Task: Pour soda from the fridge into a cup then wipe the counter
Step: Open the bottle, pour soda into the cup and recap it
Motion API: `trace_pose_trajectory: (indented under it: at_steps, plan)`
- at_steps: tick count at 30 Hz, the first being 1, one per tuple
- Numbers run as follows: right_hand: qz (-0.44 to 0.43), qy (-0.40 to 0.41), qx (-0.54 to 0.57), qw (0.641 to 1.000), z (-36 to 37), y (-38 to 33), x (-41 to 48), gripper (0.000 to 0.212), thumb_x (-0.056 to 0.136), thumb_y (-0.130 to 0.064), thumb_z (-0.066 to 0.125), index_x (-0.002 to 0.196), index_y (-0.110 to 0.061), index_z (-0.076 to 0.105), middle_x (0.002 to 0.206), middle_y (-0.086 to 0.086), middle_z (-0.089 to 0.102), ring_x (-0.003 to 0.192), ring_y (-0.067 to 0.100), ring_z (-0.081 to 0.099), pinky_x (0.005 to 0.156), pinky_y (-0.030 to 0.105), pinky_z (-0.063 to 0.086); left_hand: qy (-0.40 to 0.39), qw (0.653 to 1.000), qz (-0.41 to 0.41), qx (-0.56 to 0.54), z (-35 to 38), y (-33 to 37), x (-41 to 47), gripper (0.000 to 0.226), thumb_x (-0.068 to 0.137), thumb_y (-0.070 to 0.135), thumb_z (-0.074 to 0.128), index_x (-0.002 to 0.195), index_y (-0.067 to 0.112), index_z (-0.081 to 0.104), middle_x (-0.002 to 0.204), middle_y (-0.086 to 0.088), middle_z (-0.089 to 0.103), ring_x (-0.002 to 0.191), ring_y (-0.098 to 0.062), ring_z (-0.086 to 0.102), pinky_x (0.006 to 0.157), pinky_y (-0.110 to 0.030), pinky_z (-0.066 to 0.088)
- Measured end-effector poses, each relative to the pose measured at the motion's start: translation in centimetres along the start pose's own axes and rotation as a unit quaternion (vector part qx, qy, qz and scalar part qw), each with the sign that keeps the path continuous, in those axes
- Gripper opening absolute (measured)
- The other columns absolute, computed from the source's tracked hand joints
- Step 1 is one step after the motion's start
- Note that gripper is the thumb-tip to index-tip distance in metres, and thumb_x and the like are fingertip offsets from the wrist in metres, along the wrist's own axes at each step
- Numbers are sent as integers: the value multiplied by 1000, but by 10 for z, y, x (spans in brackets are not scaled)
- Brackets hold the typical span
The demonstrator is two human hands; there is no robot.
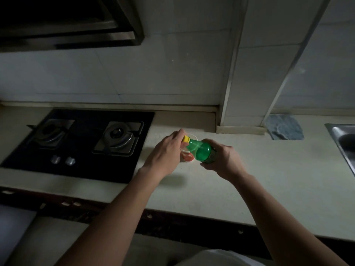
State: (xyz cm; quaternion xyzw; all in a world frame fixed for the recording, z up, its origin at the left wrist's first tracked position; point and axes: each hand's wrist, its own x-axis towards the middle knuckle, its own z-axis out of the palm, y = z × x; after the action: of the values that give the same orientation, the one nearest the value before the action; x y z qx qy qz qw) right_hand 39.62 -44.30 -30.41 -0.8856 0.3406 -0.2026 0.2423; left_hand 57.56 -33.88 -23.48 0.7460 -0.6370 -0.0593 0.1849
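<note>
A green soda bottle (199, 150) with a yellow cap (186, 139) is held tilted, neck pointing left, above the pale counter (259, 179). My right hand (222, 160) grips its lower body. My left hand (169, 150) pinches the yellow cap with thumb and fingers. Right behind the bottle and my left hand stands a clear cup (187, 157) with a red print, mostly hidden.
A black two-burner gas hob (80, 143) lies to the left, with a range hood (67, 22) above. A grey cloth (284, 127) lies by the tiled wall at the back right. A steel sink (343, 141) is at the far right edge.
</note>
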Motion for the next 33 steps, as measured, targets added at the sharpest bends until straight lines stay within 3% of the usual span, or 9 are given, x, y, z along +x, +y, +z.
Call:
trace_pose_trajectory:
  at_steps: [2, 6, 9, 13, 16, 20, 25, 29, 33]
  plan:
    - [-8, -11, -6, 1000, 0, 7, 4, 76, 70, -31, 86, 137, -27, 49, 113, 0, 71, 92, 21, 69, 73, 40, 61, -12, 1000, -19, 5, 3, 4, 1, 19, 100, 15, 47, 96, 25, 32, 89, 5, 52, 72, -9, 48, 52, -14, 27]
    - [-23, -15, -16, 999, 2, 17, 7, 77, 71, -28, 86, 138, -26, 50, 114, 2, 70, 91, 24, 69, 72, 39, 60, -31, 997, -69, -11, 6, 12, 1, 13, 103, 28, 37, 93, 22, 32, 74, 6, 49, 61, -6, 45, 48, -24, 25]
    - [-28, -23, -8, 999, 7, 20, 5, 77, 70, -30, 86, 138, -28, 51, 111, 1, 70, 89, 25, 68, 69, 40, 59, -32, 990, -127, -48, 12, 15, -2, 17, 104, 30, 37, 92, 17, 36, 67, 9, 44, 59, -3, 42, 53, -33, 23]
    - [-21, -48, 12, 999, 14, 23, -2, 77, 69, -32, 86, 137, -32, 50, 107, 0, 70, 86, 26, 67, 66, 39, 58, -58, 984, -159, -47, 18, 16, -5, 21, 103, 35, 36, 91, 19, 39, 69, 3, 48, 63, -13, 46, 57, -33, 28]
    - [-13, -52, 44, 998, 11, 23, 0, 80, 68, -34, 87, 138, -29, 50, 112, 0, 70, 92, 23, 67, 74, 38, 59, -56, 991, -106, -63, 10, 8, -3, 21, 100, 38, 44, 93, 19, 43, 79, 6, 51, 70, -13, 49, 56, -28, 34]
    - [-7, -64, 71, 995, -2, 21, 12, 82, 69, -32, 87, 140, -26, 48, 121, 0, 68, 104, 17, 67, 86, 28, 56, -60, 996, 23, -62, -15, -6, 10, 25, 90, 29, 64, 113, 24, 55, 112, 11, 58, 89, -6, 56, 77, -25, 48]
    - [-6, -87, 79, 993, -11, 11, 22, 81, 70, -29, 87, 140, -22, 48, 124, 0, 66, 108, 16, 65, 90, 30, 56, -49, 992, 117, 22, -28, -13, 20, 22, 92, 29, 61, 111, 22, 52, 104, 9, 56, 82, -6, 52, 69, -27, 45]
    - [4, -86, 59, 995, -6, 4, 21, 82, 69, -33, 87, 140, -21, 49, 123, -1, 67, 105, 16, 66, 88, 25, 54, -48, 986, 156, 38, -29, -23, 20, 14, 94, 29, 57, 103, 24, 46, 96, 12, 49, 84, -8, 48, 73, -30, 45]
    - [11, -82, 47, 995, 1, 1, 18, 82, 69, -34, 87, 140, -19, 49, 124, 1, 66, 106, 17, 66, 90, 28, 55, -59, 987, 146, 27, -22, -30, 19, 19, 95, 31, 54, 91, 31, 35, 91, 10, 49, 84, -10, 48, 75, -32, 45]
